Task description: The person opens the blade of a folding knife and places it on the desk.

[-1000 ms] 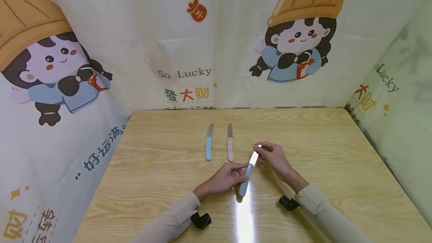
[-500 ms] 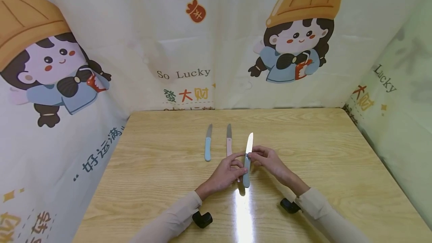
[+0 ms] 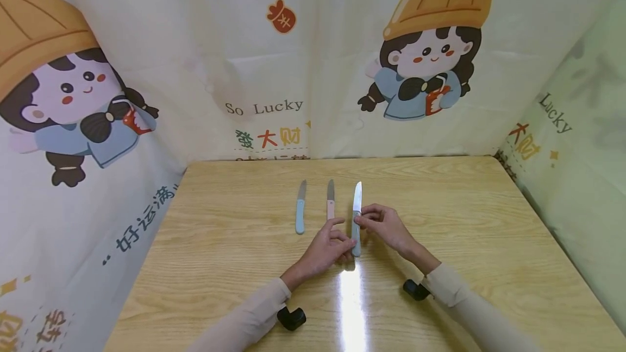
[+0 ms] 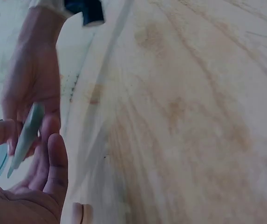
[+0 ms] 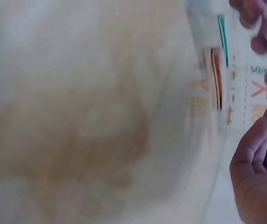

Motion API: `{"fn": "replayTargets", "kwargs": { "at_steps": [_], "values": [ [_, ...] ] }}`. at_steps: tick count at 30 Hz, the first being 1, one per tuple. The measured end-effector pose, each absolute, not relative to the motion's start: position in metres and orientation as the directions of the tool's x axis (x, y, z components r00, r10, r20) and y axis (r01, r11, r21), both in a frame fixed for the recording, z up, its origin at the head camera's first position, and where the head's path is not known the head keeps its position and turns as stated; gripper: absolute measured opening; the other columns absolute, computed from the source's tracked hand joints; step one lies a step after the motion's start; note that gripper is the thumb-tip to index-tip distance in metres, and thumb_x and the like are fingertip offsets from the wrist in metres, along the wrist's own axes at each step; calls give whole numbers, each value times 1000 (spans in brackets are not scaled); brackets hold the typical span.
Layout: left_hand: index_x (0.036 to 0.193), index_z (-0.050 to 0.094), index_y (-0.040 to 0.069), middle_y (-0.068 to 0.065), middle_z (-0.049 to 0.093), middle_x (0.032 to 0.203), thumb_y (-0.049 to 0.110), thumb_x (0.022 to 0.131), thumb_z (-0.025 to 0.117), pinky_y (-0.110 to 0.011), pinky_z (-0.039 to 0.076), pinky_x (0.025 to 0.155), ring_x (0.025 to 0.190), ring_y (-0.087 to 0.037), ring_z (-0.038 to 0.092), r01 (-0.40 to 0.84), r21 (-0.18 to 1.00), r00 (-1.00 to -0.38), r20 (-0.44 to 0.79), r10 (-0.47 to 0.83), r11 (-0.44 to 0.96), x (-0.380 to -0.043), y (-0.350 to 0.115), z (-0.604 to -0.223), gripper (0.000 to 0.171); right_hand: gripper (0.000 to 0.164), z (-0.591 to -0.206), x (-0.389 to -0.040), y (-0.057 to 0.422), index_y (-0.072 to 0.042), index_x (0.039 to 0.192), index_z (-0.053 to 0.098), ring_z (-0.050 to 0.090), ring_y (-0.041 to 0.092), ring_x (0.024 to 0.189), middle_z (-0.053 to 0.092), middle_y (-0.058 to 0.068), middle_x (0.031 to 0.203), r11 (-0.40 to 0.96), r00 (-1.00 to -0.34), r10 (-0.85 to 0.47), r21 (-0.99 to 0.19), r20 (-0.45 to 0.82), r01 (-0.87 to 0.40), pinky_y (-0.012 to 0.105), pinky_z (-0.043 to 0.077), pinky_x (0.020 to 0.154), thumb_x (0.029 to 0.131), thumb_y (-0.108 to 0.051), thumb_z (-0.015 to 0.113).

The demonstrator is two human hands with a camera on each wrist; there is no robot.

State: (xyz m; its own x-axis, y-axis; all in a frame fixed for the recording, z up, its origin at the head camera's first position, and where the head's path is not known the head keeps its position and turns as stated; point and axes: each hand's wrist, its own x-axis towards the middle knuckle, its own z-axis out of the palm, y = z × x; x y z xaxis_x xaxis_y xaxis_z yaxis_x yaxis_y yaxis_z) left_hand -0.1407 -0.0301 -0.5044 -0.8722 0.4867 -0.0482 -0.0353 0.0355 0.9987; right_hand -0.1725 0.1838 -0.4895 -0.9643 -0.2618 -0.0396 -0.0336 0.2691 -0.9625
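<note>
A knife with a grey-blue handle (image 3: 356, 232) and a bright blade is held over the table, tip pointing away. My right hand (image 3: 388, 227) pinches it near the top of the handle. Lower down, my left hand (image 3: 325, 249) grips the handle from the left between thumb and fingers, its index finger stretched out. In the left wrist view the handle (image 4: 30, 133) shows between both hands. A pink-handled knife (image 3: 330, 200) lies just left of it, its lower handle hidden by my left hand. Farther left lies a light blue-handled knife (image 3: 300, 216).
The wooden table (image 3: 220, 243) reaches back to a printed curtain (image 3: 205, 69), which hangs behind and along both sides. A bright light reflection runs along the table below the hands. Black cameras (image 3: 291, 319) sit at both wrists.
The grey-blue knife has turned from slanting to nearly upright in the head view and moved away from me. My right hand has shifted from the blade tip to the handle.
</note>
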Motion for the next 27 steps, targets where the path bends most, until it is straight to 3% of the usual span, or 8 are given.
{"fn": "replayTargets", "kwargs": {
  "at_steps": [5,11,17,27],
  "values": [
    [150,27,-5,-17,66,104,9,103,58,-45,58,75,88,-41,69,-61,998,-879,-67,472,27,-137,-32,-506,57,37,-490,-200,185,8,116,64,68,33,95,73,13,100,374,-977,-206,-927,-51,-30,40,54,81,99,-24,70],
    [145,30,-6,-15,66,102,4,104,54,-37,57,71,84,-37,69,-82,996,-877,-83,473,22,-134,-33,-508,49,27,-501,-222,186,8,107,69,66,24,86,72,12,93,486,-984,-167,-874,-55,-34,30,50,70,97,-17,72],
    [144,31,-6,-13,66,104,2,105,51,-36,57,72,88,-41,68,-115,993,-835,-98,541,2,-130,-33,-508,44,24,-509,-229,186,7,102,71,59,17,75,71,10,88,571,-986,-159,-819,-54,-47,26,46,60,96,-17,73],
    [143,32,-6,-14,64,106,1,106,48,-41,58,77,91,-40,67,-128,992,-811,-96,577,-14,-129,-33,-511,42,27,-508,-229,184,8,103,71,56,15,67,70,8,83,644,-988,-154,-761,-22,-83,28,44,57,96,-18,73]
  ]
}}
